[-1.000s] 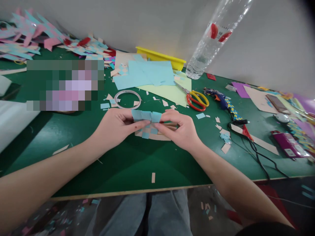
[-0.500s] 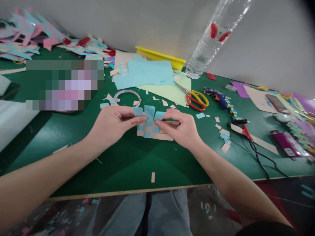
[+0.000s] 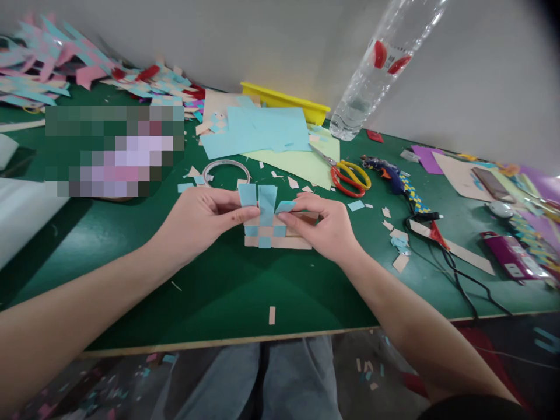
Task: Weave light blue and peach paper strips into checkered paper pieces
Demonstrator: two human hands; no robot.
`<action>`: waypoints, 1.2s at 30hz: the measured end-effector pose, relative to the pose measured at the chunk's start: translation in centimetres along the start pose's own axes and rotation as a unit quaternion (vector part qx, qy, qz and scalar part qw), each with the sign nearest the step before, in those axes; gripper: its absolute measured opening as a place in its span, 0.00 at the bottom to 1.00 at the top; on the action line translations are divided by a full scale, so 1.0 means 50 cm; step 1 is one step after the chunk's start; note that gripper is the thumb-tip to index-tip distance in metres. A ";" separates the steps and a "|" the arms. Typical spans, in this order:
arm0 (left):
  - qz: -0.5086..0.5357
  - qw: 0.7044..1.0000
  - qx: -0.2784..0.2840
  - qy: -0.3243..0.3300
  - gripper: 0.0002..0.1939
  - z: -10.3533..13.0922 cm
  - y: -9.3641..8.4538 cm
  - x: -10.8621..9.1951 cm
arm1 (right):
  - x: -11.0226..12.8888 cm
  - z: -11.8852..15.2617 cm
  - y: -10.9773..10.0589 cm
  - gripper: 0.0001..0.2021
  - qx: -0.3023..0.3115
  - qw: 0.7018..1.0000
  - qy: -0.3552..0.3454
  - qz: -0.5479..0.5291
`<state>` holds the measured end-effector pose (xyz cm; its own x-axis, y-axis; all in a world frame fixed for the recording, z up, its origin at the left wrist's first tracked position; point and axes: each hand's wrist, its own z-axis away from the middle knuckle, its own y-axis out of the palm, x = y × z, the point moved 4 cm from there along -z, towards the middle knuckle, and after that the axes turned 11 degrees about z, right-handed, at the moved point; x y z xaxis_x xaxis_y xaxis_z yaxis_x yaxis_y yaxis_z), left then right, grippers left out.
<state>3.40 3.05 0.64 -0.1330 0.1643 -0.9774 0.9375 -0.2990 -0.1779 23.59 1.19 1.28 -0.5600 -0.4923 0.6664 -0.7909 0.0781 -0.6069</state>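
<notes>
A small woven piece of blue and beige paper strips (image 3: 265, 231) is between my two hands over the green table (image 3: 219, 315). My left hand (image 3: 203, 219) pinches its left side, thumb in front, beside an upright blue strip end. My right hand (image 3: 321, 224) pinches the right side, where another blue strip end (image 3: 286, 206) leans over to the right. A middle blue strip (image 3: 267, 201) stands up between the hands, touched by neither. Beige strips run crosswise and stick out under my right fingers, which hide part of them.
Behind my hands lie a tape roll (image 3: 226, 163), blue paper sheets (image 3: 266, 131), scissors (image 3: 350, 178) and a tilted plastic bottle (image 3: 371, 81). To the right are a glue gun (image 3: 391, 178), black cable (image 3: 455, 271) and purple case (image 3: 514, 256). Paper scraps are scattered around.
The left blue strip end now stands more upright, while the right one slants more to the right. The woven piece has shifted slightly; both hands keep their pinch.
</notes>
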 end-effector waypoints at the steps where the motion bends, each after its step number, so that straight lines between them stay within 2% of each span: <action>1: 0.001 1.000 0.003 0.002 0.10 -0.001 0.000 0.000 | 0.001 0.000 -0.001 0.03 -0.001 1.000 0.001 -0.004; 5: -0.021 1.000 -0.002 0.009 0.10 -0.002 -0.003 -0.001 | 0.003 -0.002 -0.005 0.03 0.005 1.000 0.008 -0.015; 12: -0.101 0.995 -0.023 0.008 0.17 -0.003 -0.006 -0.007 | 0.003 -0.004 -0.004 0.02 0.034 0.999 0.025 -0.022; 14: -0.067 0.998 -0.011 -0.002 0.15 -0.005 -0.003 -0.004 | 0.004 -0.003 -0.004 0.03 0.036 0.999 0.028 -0.025; 16: 0.009 1.000 0.010 -0.019 0.10 -0.006 0.001 0.003 | 0.005 -0.003 -0.005 0.03 0.035 0.999 0.033 -0.025; 19: 0.094 0.993 0.031 -0.062 0.17 -0.007 0.006 0.019 | 0.008 -0.003 -0.009 0.03 0.023 0.999 0.037 -0.016; 22: 0.054 0.994 0.033 -0.089 0.15 -0.007 0.006 0.029 | 0.008 -0.005 -0.015 0.03 0.000 0.999 0.045 -0.008; 27: -0.051 0.994 0.054 -0.075 0.12 -0.008 0.008 0.022 | 0.009 -0.004 -0.020 0.02 -0.019 0.999 0.032 -0.008; 31: -0.069 0.994 0.055 -0.063 0.13 -0.009 0.008 0.019 | 0.011 -0.002 -0.020 0.02 -0.023 0.999 0.019 -0.014; 36: -0.079 0.992 0.055 -0.079 0.10 -0.009 0.008 0.018 | 0.012 -0.002 -0.020 0.03 -0.015 0.999 0.028 -0.026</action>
<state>3.82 3.49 -0.26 -0.3330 0.0714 -0.9402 0.8614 -0.3825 -0.3342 24.02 0.89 2.32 -0.5304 -0.4467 0.7205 -0.8257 0.0798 -0.5584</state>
